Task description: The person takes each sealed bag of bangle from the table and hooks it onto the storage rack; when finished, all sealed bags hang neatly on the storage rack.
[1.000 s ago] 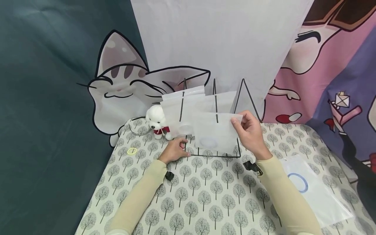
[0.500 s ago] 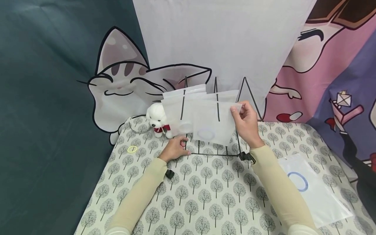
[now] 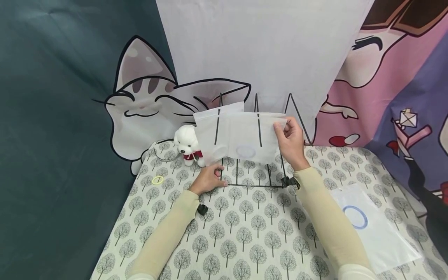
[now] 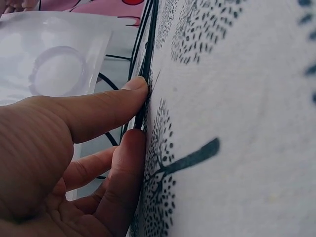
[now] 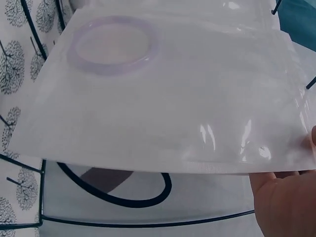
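Observation:
My right hand (image 3: 292,144) pinches the upper right corner of a frosted plastic zip bag (image 3: 267,136). Inside that bag lies a pale purple ring (image 5: 108,68). The bag hangs over the black wire rack (image 3: 255,186), and a rack wire shows across it in the head view. Low at the rack's front left corner, my left hand (image 3: 208,179) pinches the wire between thumb and finger, as the left wrist view shows. Another frosted bag (image 3: 210,132) with a pale ring in it stands on the rack to the left, partly overlapped by the held one.
A white toy dog (image 3: 185,140) in red sits left of the rack. Farther left on the tree-print tablecloth (image 3: 227,249) lies a yellow ring (image 3: 153,181). A larger clear bag (image 3: 385,249) with a blue ring (image 3: 365,222) lies at the right. Printed curtains hang behind.
My right hand has lifted the bag and carried it back, so its top edge now lines up near the bags on the rack. My left hand stays at the rack corner.

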Available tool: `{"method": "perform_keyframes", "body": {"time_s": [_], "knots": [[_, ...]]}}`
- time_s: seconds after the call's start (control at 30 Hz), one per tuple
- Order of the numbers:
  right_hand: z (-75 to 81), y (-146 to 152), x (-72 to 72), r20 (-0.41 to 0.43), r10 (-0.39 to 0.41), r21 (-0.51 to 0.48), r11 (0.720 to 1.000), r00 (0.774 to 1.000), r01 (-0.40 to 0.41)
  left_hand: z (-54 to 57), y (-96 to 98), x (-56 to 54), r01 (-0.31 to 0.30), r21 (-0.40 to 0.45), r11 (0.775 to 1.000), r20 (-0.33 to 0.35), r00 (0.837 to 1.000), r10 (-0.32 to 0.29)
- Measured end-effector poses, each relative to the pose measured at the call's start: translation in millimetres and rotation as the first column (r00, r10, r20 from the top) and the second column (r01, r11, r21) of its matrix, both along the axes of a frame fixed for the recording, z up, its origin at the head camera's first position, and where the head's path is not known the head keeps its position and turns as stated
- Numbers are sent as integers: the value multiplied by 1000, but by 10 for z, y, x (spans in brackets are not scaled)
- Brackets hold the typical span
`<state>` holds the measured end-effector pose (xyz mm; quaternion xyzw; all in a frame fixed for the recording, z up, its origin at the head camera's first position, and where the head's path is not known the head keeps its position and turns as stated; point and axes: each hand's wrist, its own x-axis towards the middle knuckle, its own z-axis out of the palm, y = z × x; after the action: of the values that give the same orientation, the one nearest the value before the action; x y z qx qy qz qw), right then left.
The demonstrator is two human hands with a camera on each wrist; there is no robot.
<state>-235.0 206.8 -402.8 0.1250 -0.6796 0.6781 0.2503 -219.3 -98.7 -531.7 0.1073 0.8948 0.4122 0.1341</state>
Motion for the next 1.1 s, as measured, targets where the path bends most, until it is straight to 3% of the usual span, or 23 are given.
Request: {"method": "perform_keyframes", "body": {"time_s": [0.13, 0.33, 0.47, 0.57, 0.7, 0.9, 1.1], "knots": [[-46, 54, 33, 25, -9, 32, 999, 1000, 8, 3, 10, 12, -11, -7, 1000, -2, 1000, 11], [-108, 221, 201, 114, -62, 130, 990, 992, 47, -4, 8, -3, -7, -1, 1000, -19, 1000, 7], [-176, 371, 315, 92, -78, 195, 979, 993, 59, -1, -3, 7, 2, -6, 1000, -33, 999, -2], [-254, 520, 392, 83, -54, 224, 974, 995, 35, -2, -10, 19, 6, -5, 1000, -36, 999, -6], [-343, 758, 515, 137, -35, 279, 960, 990, -4, -14, -11, 26, 5, -11, 1000, -39, 999, -5], [-450, 1174, 755, 235, -124, 441, 897, 964, 8, -11, 4, 25, 17, -24, 1000, -36, 999, -17], [-547, 1627, 1000, 343, -208, 587, 809, 916, -36, 19, -5, 43, 0, -15, 1000, -20, 1000, -1]]}}
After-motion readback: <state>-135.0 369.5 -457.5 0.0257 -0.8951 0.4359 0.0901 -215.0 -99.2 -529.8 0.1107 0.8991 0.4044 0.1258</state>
